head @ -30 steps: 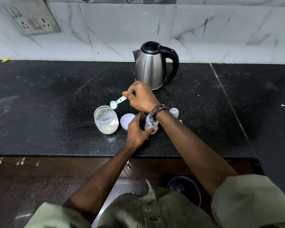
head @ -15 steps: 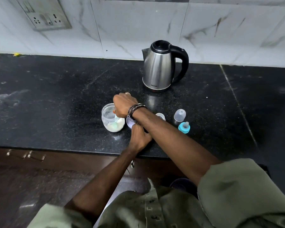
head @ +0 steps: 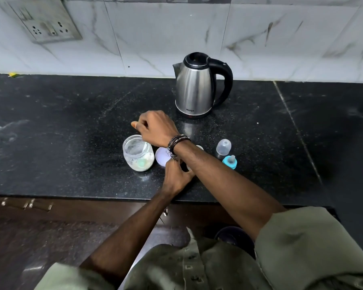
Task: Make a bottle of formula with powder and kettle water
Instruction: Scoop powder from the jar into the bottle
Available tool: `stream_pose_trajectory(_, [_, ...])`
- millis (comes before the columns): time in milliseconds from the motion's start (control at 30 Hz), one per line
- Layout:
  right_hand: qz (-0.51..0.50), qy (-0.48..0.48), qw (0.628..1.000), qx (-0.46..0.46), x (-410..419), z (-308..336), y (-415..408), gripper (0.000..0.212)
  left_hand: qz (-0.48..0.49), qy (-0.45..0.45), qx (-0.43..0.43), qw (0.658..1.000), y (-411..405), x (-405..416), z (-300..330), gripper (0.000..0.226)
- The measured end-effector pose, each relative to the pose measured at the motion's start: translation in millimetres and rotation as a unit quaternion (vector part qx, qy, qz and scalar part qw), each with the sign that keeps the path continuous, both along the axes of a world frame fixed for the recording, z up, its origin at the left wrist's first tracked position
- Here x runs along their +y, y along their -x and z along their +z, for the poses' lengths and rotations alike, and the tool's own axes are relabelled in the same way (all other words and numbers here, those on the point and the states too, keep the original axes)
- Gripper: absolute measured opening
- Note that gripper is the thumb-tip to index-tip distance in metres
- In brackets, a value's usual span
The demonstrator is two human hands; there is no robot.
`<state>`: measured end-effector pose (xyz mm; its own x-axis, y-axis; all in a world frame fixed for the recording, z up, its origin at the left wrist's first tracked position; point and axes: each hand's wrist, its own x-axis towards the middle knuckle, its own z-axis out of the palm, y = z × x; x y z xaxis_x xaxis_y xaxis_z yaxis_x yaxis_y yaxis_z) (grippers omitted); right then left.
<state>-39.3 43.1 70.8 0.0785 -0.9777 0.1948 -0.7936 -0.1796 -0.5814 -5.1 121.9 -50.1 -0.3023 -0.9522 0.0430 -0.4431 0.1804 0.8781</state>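
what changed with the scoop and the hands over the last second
The right hand carried the scoop from above the counter, near the kettle, leftward and down into the powder jar, where its bowl now sits in the powder. The left hand has stayed on the bottle, mostly hidden under the right forearm. Kettle, jar, jar lid, clear cap and teal teat kept their places.

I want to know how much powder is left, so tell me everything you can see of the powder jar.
The powder jar is a small, clear, rounded jar, glass or plastic by its look, standing upright and lidless on the black counter, left of a round white lid. White powder lies in its bottom part and dusts the inner wall. The right hand reaches over its mouth, holding a pale scoop whose greenish bowl is down in the powder.
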Motion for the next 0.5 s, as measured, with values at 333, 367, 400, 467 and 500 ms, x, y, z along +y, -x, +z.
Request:
stream_pose_trajectory(333, [-0.144,0.039,0.979,-0.138,-24.8,-10.4,91.6,0.045,0.004,-0.017,0.049,0.999,5.5,0.1,4.8,0.093])
stream_pose_trajectory(367, [-0.164,0.051,0.975,-0.141,-28.8,-11.8,103.7,0.047,0.003,-0.019,0.049,0.999,6.0,-0.9,3.2,0.093])
stream_pose_trajectory(400, [-0.182,0.058,0.971,-0.145,-33.0,-12.5,115.5,0.043,0.001,-0.020,0.050,0.999,6.5,-1.3,3.1,0.092])
stream_pose_trajectory(467, [-0.209,0.060,0.962,-0.165,-41.7,-13.0,136.8,0.026,-0.002,-0.021,0.052,0.998,7.2,-2.3,2.8,0.087])
stream_pose_trajectory(500, [-0.222,0.058,0.958,-0.174,-45.2,-12.2,147.0,0.018,0.000,-0.019,0.054,0.998,8.0,-3.2,2.2,0.087])
